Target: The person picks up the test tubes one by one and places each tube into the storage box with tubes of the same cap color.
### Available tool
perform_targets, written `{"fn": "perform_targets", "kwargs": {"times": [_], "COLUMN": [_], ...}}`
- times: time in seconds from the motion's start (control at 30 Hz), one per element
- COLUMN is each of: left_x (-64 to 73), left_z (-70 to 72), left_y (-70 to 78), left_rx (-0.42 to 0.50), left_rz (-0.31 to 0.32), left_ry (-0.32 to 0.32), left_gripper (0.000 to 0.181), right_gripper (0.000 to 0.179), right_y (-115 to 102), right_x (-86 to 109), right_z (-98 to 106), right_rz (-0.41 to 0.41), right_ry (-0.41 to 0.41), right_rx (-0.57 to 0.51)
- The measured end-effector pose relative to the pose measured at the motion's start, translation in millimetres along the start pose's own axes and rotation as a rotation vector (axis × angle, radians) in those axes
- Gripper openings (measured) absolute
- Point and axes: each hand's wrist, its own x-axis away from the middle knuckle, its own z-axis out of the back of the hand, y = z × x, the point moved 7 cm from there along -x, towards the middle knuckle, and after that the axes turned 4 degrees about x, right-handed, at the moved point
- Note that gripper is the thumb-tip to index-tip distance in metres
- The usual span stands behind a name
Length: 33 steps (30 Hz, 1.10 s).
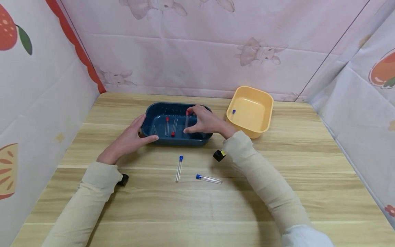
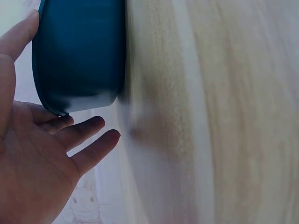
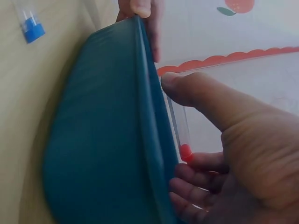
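A dark blue bin (image 1: 177, 141) holds several clear test tubes. Two in its middle, a test tube (image 1: 167, 127) and another tube (image 1: 174, 127), have red caps; a third tube (image 1: 155, 130) near the left end is partly hidden. My left hand (image 1: 131, 137) rests spread on the bin's left end, thumb on the near rim and fingertips at the far corner. Above the right half of the bin, my right hand (image 1: 205, 120) holds a red-capped test tube (image 3: 180, 123) lengthwise, forefinger at the cap and thumb near the other end.
Nearer on the wooden table (image 1: 197, 212) lie two blue-capped tubes, one tube (image 1: 179, 168) pointing away and one tube (image 1: 209, 179) lying crosswise. At the back right stands a yellow bin (image 1: 250, 127) with a blue cap (image 1: 234, 112) inside. Printed cloth walls (image 1: 197, 65) surround the table.
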Motion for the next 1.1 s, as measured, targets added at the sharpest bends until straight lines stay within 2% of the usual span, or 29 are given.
{"fn": "perform_targets", "kwargs": {"times": [0.53,0.83,1.1], "left_x": [-2.2,-2.7,-0.7], "left_z": [-1.5,-0.6,1.0], "left_y": [-3.9,-5.1,-6.2], "left_rx": [0.007,0.004,-0.004], "left_rz": [0.000,0.000,-0.005], "left_ry": [0.002,0.005,0.010], "left_gripper": [0.110,0.110,0.110], "right_gripper": [0.086,0.086,0.086], "right_y": [3.1,0.1,4.3], "right_x": [-19.3,-28.1,-38.0], "right_z": [-25.0,-30.9,-38.7], "right_rz": [-0.024,-0.023,-0.087], "right_ry": [-0.096,-0.111,-0.121], "right_rx": [0.092,0.139,0.205]}}
